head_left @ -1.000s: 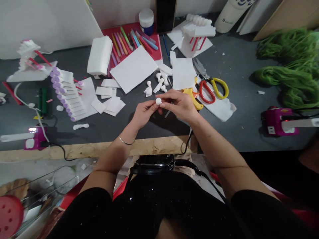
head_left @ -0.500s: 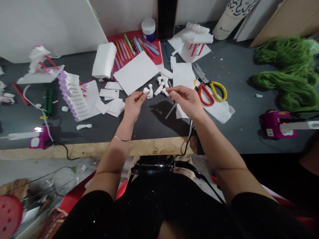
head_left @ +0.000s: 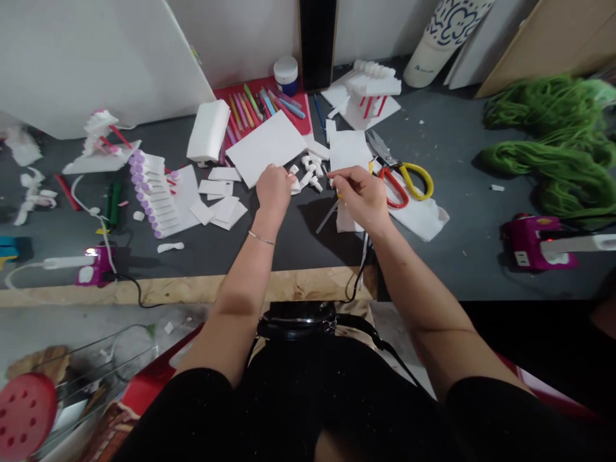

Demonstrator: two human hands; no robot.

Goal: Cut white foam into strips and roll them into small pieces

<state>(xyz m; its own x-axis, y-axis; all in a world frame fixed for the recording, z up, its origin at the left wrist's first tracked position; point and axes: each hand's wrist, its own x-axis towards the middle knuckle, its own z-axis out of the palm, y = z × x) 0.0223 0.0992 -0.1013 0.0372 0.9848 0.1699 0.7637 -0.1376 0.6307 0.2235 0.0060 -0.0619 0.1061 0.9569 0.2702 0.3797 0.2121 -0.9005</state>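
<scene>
My left hand [head_left: 273, 191] is closed, palm down, at the left edge of a small pile of white knobbed foam pieces [head_left: 312, 168]. Its fingertips are pressed on a small white foam piece [head_left: 294, 186], partly hidden by the hand. My right hand [head_left: 360, 194] makes a pinch just right of the pile, beside a white foam sheet [head_left: 348, 149]. What sits between its fingertips is too small to make out. Under that hand a thin grey strip [head_left: 327, 217] lies on the dark table. Red-and-yellow-handled snips [head_left: 403, 173] rest to its right.
White foam rectangles [head_left: 215, 187] and a stepped foam model with purple rolls [head_left: 149, 192] lie left. Behind are coloured markers [head_left: 248, 109] and a lidded jar [head_left: 287, 74]. Purple glue-gun stands [head_left: 534, 244] [head_left: 96, 266] flank the work area; green yarn [head_left: 553, 154] lies right.
My left hand has moved right and down to the pile, carrying the white knobbed piece it held raised. My right hand has shifted slightly right, away from the pile. The view has tilted a little.
</scene>
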